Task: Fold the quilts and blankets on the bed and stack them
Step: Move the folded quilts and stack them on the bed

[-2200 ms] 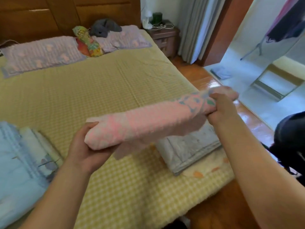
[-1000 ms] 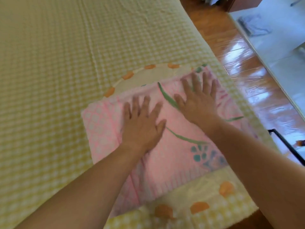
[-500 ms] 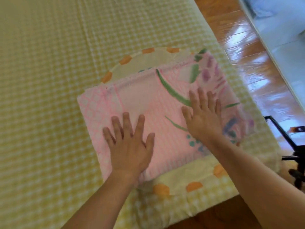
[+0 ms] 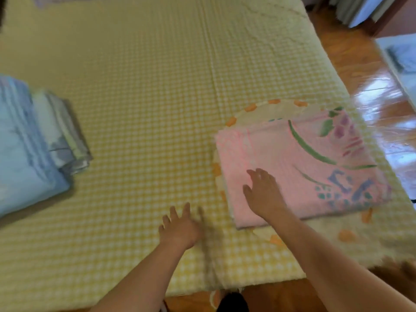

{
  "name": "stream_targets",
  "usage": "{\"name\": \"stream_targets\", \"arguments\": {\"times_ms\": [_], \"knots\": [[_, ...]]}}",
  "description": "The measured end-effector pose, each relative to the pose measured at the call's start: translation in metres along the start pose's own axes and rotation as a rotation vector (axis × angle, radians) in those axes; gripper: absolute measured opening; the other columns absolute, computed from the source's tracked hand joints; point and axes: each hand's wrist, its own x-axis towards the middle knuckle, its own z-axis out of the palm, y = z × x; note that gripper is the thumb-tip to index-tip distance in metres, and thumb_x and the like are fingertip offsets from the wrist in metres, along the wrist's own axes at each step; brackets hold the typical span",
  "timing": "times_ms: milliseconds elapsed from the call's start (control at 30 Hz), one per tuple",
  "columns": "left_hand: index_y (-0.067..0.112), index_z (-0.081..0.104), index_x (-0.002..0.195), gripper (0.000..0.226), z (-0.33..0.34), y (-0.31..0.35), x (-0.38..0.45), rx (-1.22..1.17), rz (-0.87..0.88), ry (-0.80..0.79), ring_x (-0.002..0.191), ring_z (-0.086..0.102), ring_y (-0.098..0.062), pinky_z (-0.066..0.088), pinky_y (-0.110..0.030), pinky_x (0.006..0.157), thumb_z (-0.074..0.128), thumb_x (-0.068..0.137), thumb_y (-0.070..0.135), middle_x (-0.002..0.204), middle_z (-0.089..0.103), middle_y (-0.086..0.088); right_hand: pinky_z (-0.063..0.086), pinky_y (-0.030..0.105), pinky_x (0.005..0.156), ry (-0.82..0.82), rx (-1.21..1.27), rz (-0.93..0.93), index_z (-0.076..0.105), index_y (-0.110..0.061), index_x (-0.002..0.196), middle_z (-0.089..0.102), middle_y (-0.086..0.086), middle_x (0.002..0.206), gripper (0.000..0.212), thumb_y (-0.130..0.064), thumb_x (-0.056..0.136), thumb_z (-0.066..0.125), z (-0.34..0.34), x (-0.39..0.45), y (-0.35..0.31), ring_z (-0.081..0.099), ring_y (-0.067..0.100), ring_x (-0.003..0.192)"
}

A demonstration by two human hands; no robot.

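Yellow checkered bed cover (image 4: 139, 91) is filling most of the view, wooden floor (image 4: 369, 91) at right. Right hand (image 4: 262, 193) is lying flat, fingers spread, on the near-left part of the folded pink blanket (image 4: 301, 167), gripping nothing. Left hand (image 4: 180, 226) is reaching over the cover just left of that blanket, fingers spread, holding nothing. Pink blanket is sitting on a cream orange-spotted quilt (image 4: 254, 113). Folded blue quilts (image 4: 29, 145) are lying far left, well apart.
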Motion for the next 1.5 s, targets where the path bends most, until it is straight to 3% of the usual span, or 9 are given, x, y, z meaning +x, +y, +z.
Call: {"name": "stream_targets", "arguments": {"times_ms": [267, 433, 567, 733, 833, 1000, 1167, 1333, 1500], "knots": [[0.024, 0.041, 0.151, 0.048, -0.057, -0.311, -0.045, -0.911, -0.273, 0.124, 0.129, 0.053, -0.026, 0.043, -0.033, 0.09, 0.049, 0.104, 0.035, 0.15, 0.046, -0.006, 0.042, 0.036, 0.101, -0.283, 0.202, -0.161, 0.043, -0.019, 0.146, 0.043, 0.008, 0.149, 0.047, -0.032, 0.102, 0.049, 0.103, -0.022, -0.304, 0.051, 0.026, 0.128], [0.027, 0.053, 0.132, 0.036, -0.056, -0.488, -0.023, -1.281, -0.433, 0.102, 0.112, 0.061, -0.027, 0.051, -0.039, 0.087, 0.057, 0.098, 0.038, 0.132, 0.058, -0.006, 0.044, 0.033, 0.097, -0.44, 0.436, 0.057, 0.05, -0.017, 0.141, 0.055, 0.004, 0.137, 0.047, -0.036, 0.098, 0.056, 0.188, -0.03, -0.45, 0.057, 0.022, 0.116], [0.025, 0.052, 0.134, 0.043, -0.085, -0.593, 0.001, -1.486, -0.466, 0.18, 0.106, 0.063, -0.024, 0.051, -0.041, 0.093, 0.063, 0.096, 0.039, 0.121, 0.064, -0.006, 0.044, 0.044, 0.107, -0.534, 0.593, 0.159, 0.035, -0.019, 0.151, 0.044, 0.005, 0.15, 0.086, -0.063, 0.084, 0.065, 0.244, -0.02, -0.546, 0.054, 0.024, 0.123], [0.03, 0.02, 0.157, 0.097, -0.139, -0.679, 0.064, -1.681, -0.32, 0.371, 0.126, 0.055, -0.024, 0.044, -0.044, 0.108, 0.077, 0.081, 0.05, 0.139, 0.052, -0.001, 0.039, 0.046, 0.109, -0.471, 0.849, 0.144, 0.029, -0.029, 0.154, 0.044, -0.009, 0.152, 0.13, -0.092, 0.047, 0.066, 0.263, 0.048, -0.617, 0.047, 0.017, 0.134], [0.029, 0.034, 0.149, 0.079, -0.156, -0.695, 0.104, -1.903, -0.219, 0.282, 0.127, 0.058, -0.023, 0.046, -0.04, 0.096, 0.078, 0.085, 0.042, 0.137, 0.059, 0.004, 0.045, 0.038, 0.104, -0.611, 1.074, 0.095, 0.051, -0.032, 0.14, 0.067, -0.012, 0.128, 0.078, -0.068, 0.074, 0.068, 0.273, 0.075, -0.637, 0.063, 0.012, 0.118], [0.019, 0.056, 0.134, 0.071, -0.141, -0.654, 0.115, -2.384, -0.184, 0.073, 0.142, 0.043, -0.024, 0.025, -0.047, 0.122, 0.061, 0.082, 0.066, 0.146, 0.054, -0.006, 0.052, 0.043, 0.099, -0.507, 1.142, 0.189, 0.059, -0.017, 0.134, 0.074, -0.001, 0.115, 0.072, -0.048, 0.073, 0.081, 0.282, 0.066, -0.649, 0.07, 0.02, 0.106], [0.02, 0.06, 0.134, 0.068, -0.181, -0.57, 0.064, -2.574, 0.078, -0.007, 0.135, 0.051, -0.029, 0.028, -0.049, 0.121, 0.06, 0.082, 0.063, 0.136, 0.064, -0.011, 0.058, 0.041, 0.089, -0.759, 1.301, 0.144, 0.061, -0.007, 0.128, 0.07, 0.012, 0.122, 0.036, -0.013, 0.093, 0.062, 0.223, 0.022, -0.67, 0.068, 0.028, 0.11], [0.02, 0.055, 0.142, 0.057, -0.25, -0.528, -0.02, -2.608, 0.263, 0.219, 0.127, 0.061, -0.03, 0.04, -0.049, 0.112, 0.06, 0.093, 0.048, 0.136, 0.065, -0.01, 0.047, 0.055, 0.104, -0.773, 1.478, 0.05, 0.059, -0.002, 0.132, 0.067, 0.017, 0.126, 0.042, -0.01, 0.092, 0.066, 0.164, -0.043, -0.703, 0.063, 0.035, 0.118], [0.012, 0.058, 0.137, 0.066, -0.284, -0.507, -0.091, -2.349, 0.093, 0.704, 0.115, 0.069, -0.025, 0.056, -0.045, 0.097, 0.077, 0.073, 0.012, 0.131, 0.068, -0.01, 0.048, 0.055, 0.104, -0.818, 1.545, -0.054, 0.059, -0.01, 0.135, 0.069, 0.011, 0.125, 0.046, -0.025, 0.092, 0.069, 0.117, -0.11, -0.698, 0.066, 0.029, 0.116]]}}
